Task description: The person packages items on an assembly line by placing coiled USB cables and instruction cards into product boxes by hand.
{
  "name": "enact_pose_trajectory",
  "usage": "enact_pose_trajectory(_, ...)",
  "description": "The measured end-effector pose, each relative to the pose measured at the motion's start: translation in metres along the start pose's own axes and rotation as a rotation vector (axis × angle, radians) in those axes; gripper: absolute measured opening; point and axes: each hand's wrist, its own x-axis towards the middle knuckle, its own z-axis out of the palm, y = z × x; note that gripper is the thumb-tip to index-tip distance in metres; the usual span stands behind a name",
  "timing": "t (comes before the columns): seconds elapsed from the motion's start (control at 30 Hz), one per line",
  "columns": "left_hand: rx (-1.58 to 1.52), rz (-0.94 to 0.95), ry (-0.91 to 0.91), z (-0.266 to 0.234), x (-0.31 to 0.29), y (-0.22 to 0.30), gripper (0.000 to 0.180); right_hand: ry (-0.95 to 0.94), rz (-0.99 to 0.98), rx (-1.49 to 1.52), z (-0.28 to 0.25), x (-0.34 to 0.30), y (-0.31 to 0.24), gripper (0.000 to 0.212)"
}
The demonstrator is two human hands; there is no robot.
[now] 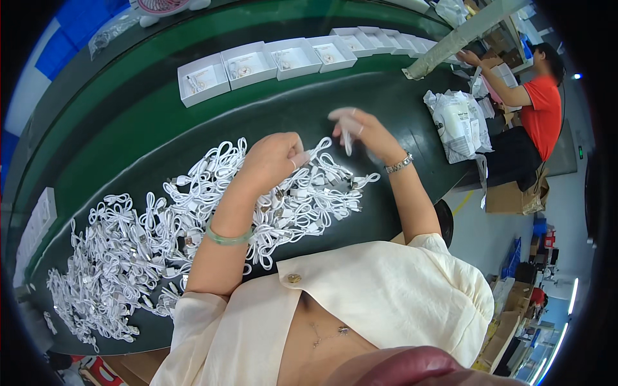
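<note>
A long heap of bundled white USB cables (116, 264) spreads over the dark green table surface. My left hand (273, 159) is closed over the upper right part of the heap, with pale covers on its fingertips. At those fingertips a looped white USB cable (320, 148) sticks out to the right; the exact grip is partly hidden. Held above the table to the right of the heap is my right hand (365, 132), slightly blurred, its pale-covered fingers spread apart. No cable can be made out clearly in it. One cable bundle (365, 181) juts from the heap's right edge below it.
Open white boxes (204, 79) with small items inside stand in a row along the far side. More white boxes (40, 222) are at far left. A white plastic bag (458, 122) lies at right, near a slanted post (460, 40). A person in red (542, 109) works beyond.
</note>
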Motion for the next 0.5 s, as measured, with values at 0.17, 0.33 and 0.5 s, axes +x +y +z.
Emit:
enact_pose_trajectory(0.17, -0.659, 0.052, 0.095, 0.004, 0.008, -0.006, 0.009, 0.354, 0.024, -0.001, -0.018, 0.029, 0.012, 0.034)
enact_pose_trajectory(0.33, -1.046, -0.072, 0.153, -0.008, 0.005, -0.006, 0.009, 0.530, -0.172, -0.182, -0.072, 0.102, -0.005, 0.033)
enact_pose_trajectory(0.5, -1.111, -0.107, 0.195, -0.009, 0.006, -0.008, 0.013, 0.687, -0.272, -0.769, -0.113, 0.192, -0.017, 0.037)
